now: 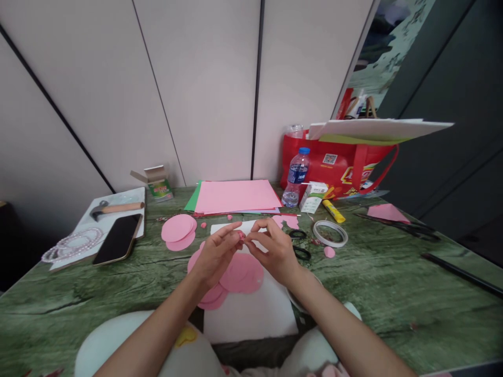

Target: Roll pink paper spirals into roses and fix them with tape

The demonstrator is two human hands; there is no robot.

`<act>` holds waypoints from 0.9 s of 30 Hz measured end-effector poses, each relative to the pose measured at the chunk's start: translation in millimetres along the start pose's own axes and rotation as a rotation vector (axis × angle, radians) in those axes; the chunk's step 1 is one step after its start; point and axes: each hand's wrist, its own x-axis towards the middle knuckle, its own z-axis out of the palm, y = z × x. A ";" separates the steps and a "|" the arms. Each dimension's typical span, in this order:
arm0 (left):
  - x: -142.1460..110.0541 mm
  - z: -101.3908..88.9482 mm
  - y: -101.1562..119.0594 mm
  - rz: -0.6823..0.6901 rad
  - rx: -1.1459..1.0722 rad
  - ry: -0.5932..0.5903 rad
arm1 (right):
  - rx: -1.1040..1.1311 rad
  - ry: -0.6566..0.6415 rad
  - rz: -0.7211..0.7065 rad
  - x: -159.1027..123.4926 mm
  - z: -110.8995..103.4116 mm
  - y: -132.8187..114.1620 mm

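Over pink discs (244, 275), left hand (218, 253) and right hand (277, 247) meet, both pinching a pink roll (241, 235); scissors (303, 258) lie beside the right.

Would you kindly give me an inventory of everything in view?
Rolled piece: one, pink, centre, held
Discs: several, pink, centre and left
Board: one, white, front centre
Coloured sheets: stack, pink uppermost, rear centre
Hammer: one, wooden-handled, left
Phone: one, black, left
Box: one, green-white, rear left
Bottle: one, clear, blue-capped, rear right
Carton: one, white-green, beside bottle
Tube: one, yellow, right
Tape roll: one, white, right
Bag: one, red, rear right
Table: one, green, underneath
Left hand: one, bare, centre
Right hand: one, bare, centre
Smaller scraps: too unclear to count
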 end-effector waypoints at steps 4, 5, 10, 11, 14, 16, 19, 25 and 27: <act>0.0 0.9 -0.5 0.000 0.014 -0.003 | 0.025 -0.001 0.013 0.1 -0.6 -0.7; 0.1 1.1 -0.7 0.002 0.018 -0.005 | 0.030 -0.003 0.014 0.2 -0.8 -0.9; 0.2 2.2 -0.9 0.005 0.029 -0.007 | 0.048 -0.014 0.019 0.7 -0.8 -1.5; 0.2 2.6 -0.8 0.007 0.033 -0.006 | 0.051 -0.012 0.019 0.7 -0.7 -1.6; 0.1 3.6 -0.4 0.015 0.052 0.005 | 0.056 -0.011 0.016 0.9 -0.4 -1.7; 0.2 3.9 -0.3 0.018 0.063 0.012 | 0.058 -0.017 0.017 0.8 -0.2 -1.7; 0.5 3.7 -0.5 0.021 0.074 0.011 | 0.056 -0.017 0.019 0.6 0.3 -1.9; 0.6 2.6 -1.2 0.050 0.152 0.024 | 0.062 -0.016 0.030 -0.8 1.9 -2.6; 0.5 1.7 -0.8 0.058 0.191 0.024 | 0.088 0.000 0.019 -1.1 2.0 -1.8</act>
